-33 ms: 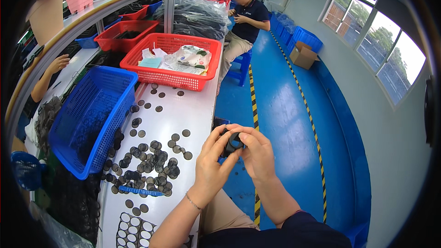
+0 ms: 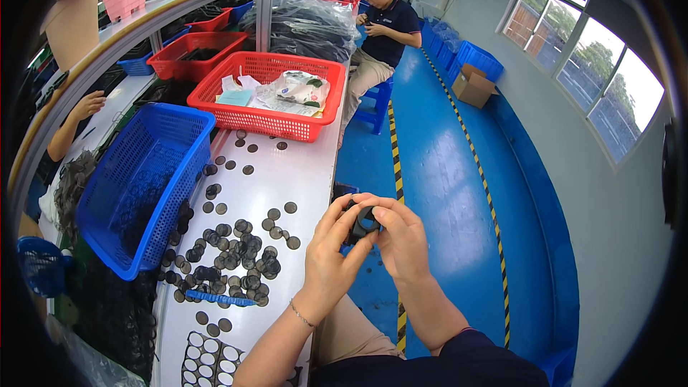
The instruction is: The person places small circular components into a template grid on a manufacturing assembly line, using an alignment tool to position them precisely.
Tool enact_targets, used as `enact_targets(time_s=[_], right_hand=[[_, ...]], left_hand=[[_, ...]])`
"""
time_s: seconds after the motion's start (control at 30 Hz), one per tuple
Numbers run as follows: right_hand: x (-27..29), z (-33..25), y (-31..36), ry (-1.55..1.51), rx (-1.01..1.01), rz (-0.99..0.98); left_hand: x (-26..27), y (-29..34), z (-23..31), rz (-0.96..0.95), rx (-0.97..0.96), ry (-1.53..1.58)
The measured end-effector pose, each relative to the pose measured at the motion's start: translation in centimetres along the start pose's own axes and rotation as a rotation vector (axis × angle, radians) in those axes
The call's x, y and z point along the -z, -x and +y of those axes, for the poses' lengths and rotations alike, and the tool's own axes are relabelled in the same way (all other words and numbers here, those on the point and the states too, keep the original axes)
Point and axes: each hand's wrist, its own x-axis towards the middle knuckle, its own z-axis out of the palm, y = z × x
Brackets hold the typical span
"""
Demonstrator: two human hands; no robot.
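Observation:
Just past the table's right edge, both my hands hold a small black part with a round opening (image 2: 366,223). My left hand (image 2: 333,247) grips it from the left, fingers curled over its far side and the thumb below. My right hand (image 2: 401,240) closes on it from the right, thumb at the rim of the opening. Fingers cover much of the part. On the white table to the left lie many dark round discs (image 2: 249,247), loose and overlapping. A blue pen-like tool (image 2: 220,298) rests among them. Nearer me is a black sheet with white circles (image 2: 206,360).
A blue basket (image 2: 197,120) leans left of the discs; a red basket (image 2: 315,127) with papers and bags stands behind them. At far left, another person's hand (image 2: 89,104) shows. A seated person (image 2: 390,25) works farther along. A cardboard box (image 2: 473,87) sits by the wall.
The other person's hand at far left has shifted slightly down. My own hands and the black part stay where they were.

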Motion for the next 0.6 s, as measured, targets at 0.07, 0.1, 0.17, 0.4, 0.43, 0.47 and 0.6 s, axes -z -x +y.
enact_targets(time_s=[0.07, 0.1, 0.17, 0.4, 0.43, 0.47, 0.6], right_hand=[[0.06, 0.1, -0.09, -0.001, -0.001, -0.005], [0.06, 0.11, -0.12, -0.001, -0.004, -0.009], [0.04, -0.07, -0.04, -0.007, 0.004, -0.032], [0.05, -0.04, 0.15, -0.004, 0.042, -0.058], [0.06, -0.01, 0.13, -0.004, 0.043, -0.057], [0.09, 0.04, 0.1, -0.002, 0.042, -0.05], [0.16, 0.1, 0.07, -0.004, 0.036, -0.035]], left_hand=[[0.05, -0.08, 0.04, 0.005, -0.002, -0.002], [0.09, -0.09, 0.04, 0.004, -0.006, 0.005], [0.15, -0.2, 0.09, 0.006, -0.015, 0.011], [0.29, -0.16, 0.48, -0.017, 0.009, 0.049], [0.26, -0.15, 0.42, -0.015, -0.003, 0.053], [0.24, -0.15, 0.44, -0.015, -0.003, 0.054], [0.22, -0.16, 0.51, -0.023, 0.018, 0.041]])
